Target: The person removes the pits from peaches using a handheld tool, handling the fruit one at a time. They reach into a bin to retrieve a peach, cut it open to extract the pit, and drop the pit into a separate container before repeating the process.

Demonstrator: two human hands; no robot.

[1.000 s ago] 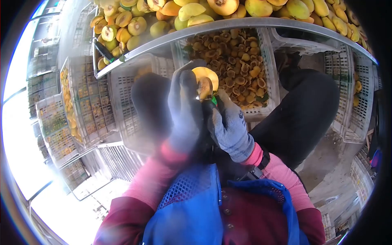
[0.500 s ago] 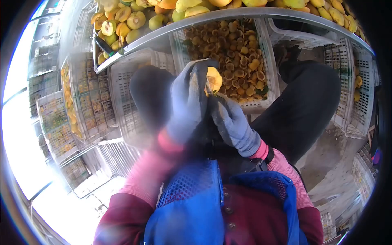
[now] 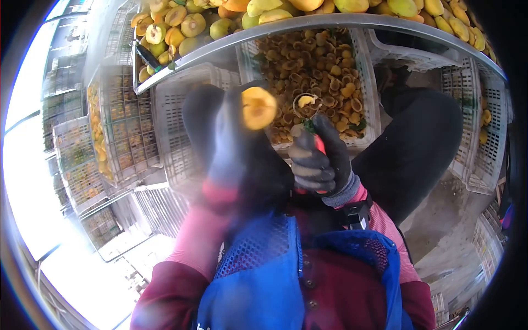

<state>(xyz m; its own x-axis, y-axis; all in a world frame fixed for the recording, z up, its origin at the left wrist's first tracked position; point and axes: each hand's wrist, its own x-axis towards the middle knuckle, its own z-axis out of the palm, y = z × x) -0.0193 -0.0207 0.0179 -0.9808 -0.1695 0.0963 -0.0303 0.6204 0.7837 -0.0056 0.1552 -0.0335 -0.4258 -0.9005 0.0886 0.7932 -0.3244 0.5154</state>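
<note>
My left hand (image 3: 226, 135), gloved and blurred, grips a yellow-orange fruit half (image 3: 259, 108), probably a peach. Its cut face with a hollow in the middle shows toward me. To the right, my right hand (image 3: 318, 162) in a dark-palmed glove is wrapped around the red handle of a loop-ended coring tool (image 3: 319, 144). A small yellow piece (image 3: 306, 101) sits at the tool's metal ring, apart from the fruit half. Below both hands is a white plastic crate (image 3: 369, 104) holding many scooped-out, cup-shaped fruit scraps (image 3: 297, 60).
A metal-rimmed tray (image 3: 330, 21) heaped with whole and halved fruit (image 3: 275, 14) runs across the top. A dark-handled tool (image 3: 147, 56) lies at its left corner. White crates (image 3: 187, 121) stand left, others (image 3: 484, 137) right. My bent knees flank the scrap crate.
My hands have come apart. The left has moved left with the fruit half, cut face now showing. The right has turned, and the tool's ring with a yellow piece has come into view.
</note>
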